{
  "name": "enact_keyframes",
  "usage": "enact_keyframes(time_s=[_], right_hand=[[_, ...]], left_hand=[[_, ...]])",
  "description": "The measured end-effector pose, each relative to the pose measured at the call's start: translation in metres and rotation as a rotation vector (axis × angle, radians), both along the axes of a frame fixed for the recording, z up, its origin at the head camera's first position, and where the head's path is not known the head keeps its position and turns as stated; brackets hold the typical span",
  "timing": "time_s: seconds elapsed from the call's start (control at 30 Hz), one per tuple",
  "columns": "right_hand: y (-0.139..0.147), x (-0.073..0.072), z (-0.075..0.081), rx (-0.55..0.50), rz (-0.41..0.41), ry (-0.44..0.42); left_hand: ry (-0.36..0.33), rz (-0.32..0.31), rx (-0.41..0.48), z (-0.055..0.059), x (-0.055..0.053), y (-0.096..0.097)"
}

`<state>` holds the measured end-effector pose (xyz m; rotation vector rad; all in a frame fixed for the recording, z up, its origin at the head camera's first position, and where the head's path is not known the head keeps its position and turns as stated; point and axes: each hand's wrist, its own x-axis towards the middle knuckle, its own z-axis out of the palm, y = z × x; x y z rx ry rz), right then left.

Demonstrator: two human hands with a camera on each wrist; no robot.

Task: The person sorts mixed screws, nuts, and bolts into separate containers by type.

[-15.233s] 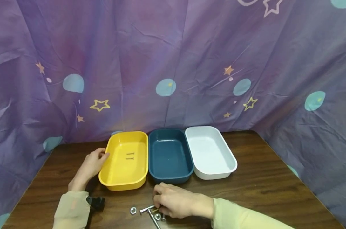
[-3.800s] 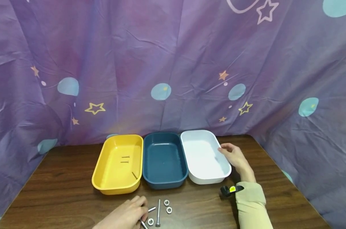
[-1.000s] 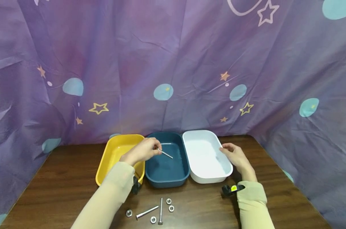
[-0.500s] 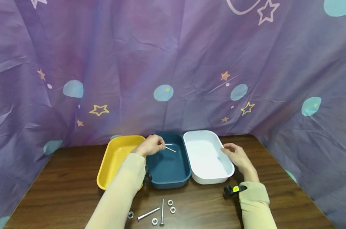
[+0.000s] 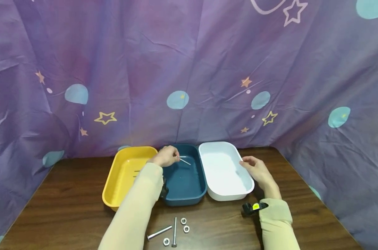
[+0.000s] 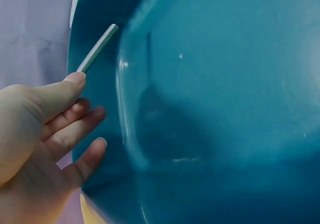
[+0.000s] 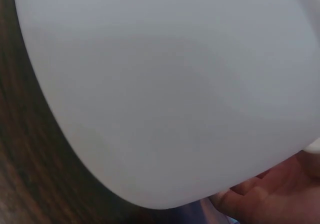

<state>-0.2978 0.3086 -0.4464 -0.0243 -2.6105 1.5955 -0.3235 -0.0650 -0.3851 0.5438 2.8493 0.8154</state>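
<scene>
Left hand [image 5: 166,156]: moved since the frame nearly four seconds ago, from the loose hardware on the worktop [image 5: 226,225] up over the blue tray [image 5: 185,184]; I pinch a bolt [image 5: 185,160] in it.
Yellow tray [image 5: 117,180]: leftmost of the three; the head view shows the ends of two small screws [image 5: 137,171] on its floor, the rest partly covered by my left sleeve [image 5: 137,211]. My left wrist view catches only a yellow sliver.
Pinched bolt: from the head, just a thin shank slanting out of my fingertips, above the blue tray's floor. At the left wrist I also see its thread, my thumb [image 6: 75,79] against it, and my lower fingers bent clear of it.
Blue tray: in the middle; only the left wrist view shows my hand's soft shadow inside it.
Hardware in front: two bolts [image 5: 174,232] and three nuts [image 5: 186,229], seen by the head view alone.
White tray [image 5: 226,170]: beside the blue one; it nearly fills my right wrist view.
Right hand [image 5: 257,172]: well apart from my left, clamped on the white tray's right rim; the right wrist view has only part of my fingers, dimly, at that edge.
</scene>
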Motion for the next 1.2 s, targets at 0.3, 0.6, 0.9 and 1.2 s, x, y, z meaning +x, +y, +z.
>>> enact_keyframes(time_s=[0.3, 0.6, 0.9, 1.2], right_hand=[[0.000, 0.002, -0.004, -0.001, -0.002, -0.023], [0.000, 0.002, -0.001, -0.016, 0.011, -0.011], [0.000, 0.002, 0.004, 0.022, 0.006, -0.010], [0.000, 0.004, 0.002, 0.035, 0.005, -0.016]], left_hand=[[-0.033, 0.002, 0.005, -0.004, -0.001, 0.003], [-0.004, -0.033, 0.018, 0.011, 0.009, 0.001], [0.096, -0.167, -0.007, 0.033, 0.030, 0.000], [0.197, -0.242, 0.021, 0.031, 0.061, -0.017]])
